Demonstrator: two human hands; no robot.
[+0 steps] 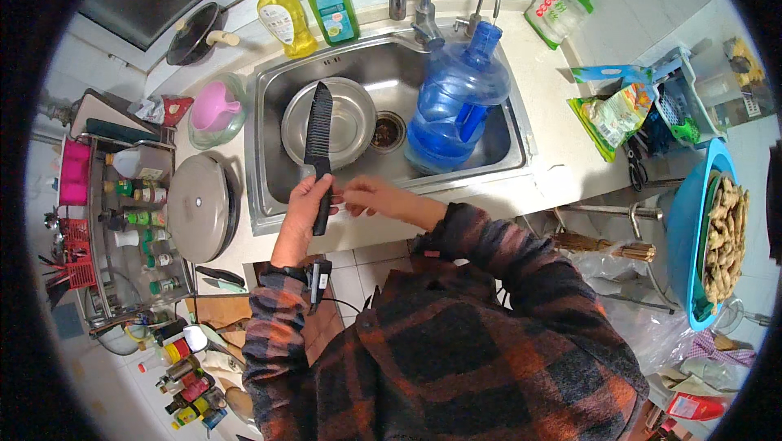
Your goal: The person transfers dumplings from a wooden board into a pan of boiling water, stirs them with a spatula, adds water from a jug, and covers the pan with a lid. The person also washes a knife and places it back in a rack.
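My left hand [303, 204] grips the dark handle of a black knife with a ridged blade [320, 126]. Its tip points away from me, over the sink [264, 154]. Close to the handle on its right is my right hand [382, 198], with fingers bent; whether they touch the handle or hold anything small is unclear. Beneath the blade, a round stainless steel basin [354, 105] rests in the sink beside the drain [388, 132]. A large blue plastic water jug [452, 114] stands in the sink's right half, its neck near the faucet [421, 7].
Soap bottles, one yellow [285, 19] and one green [333, 4], stand behind the sink. Left are a pink scoop [214, 106], a round lidded appliance [197, 209] and a spice rack [131, 196]. A blue basin of ginger [678, 227] stands right; packets [611, 120] lie on the counter.
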